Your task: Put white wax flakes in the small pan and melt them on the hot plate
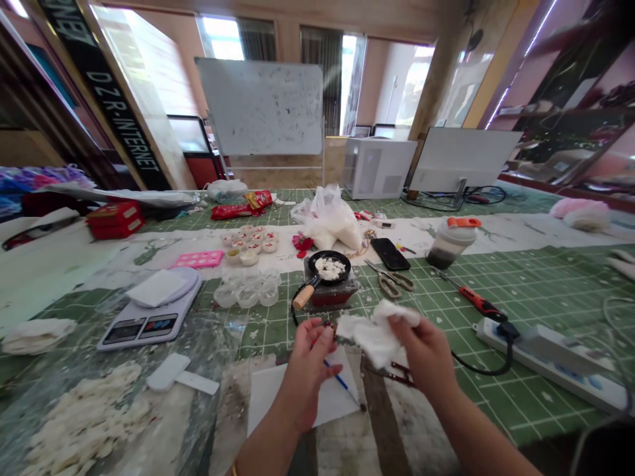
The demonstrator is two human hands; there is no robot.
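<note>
One tissue (pixel 378 332), long axis leftward, pinched by right fingers (pixel 411 336) — left fingers (pixel 323 342) apparently gripping reddish piece (pixel 330 325)

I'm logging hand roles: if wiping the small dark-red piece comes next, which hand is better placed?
Probably the right hand: it holds the white tissue. The left hand has the small dark-red piece at its fingertips, so seems suited to steadying it.

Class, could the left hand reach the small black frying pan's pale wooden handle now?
Probably yes: the handle juts toward the left hand, nothing visible between, though a small dark-red item seems held.
</note>
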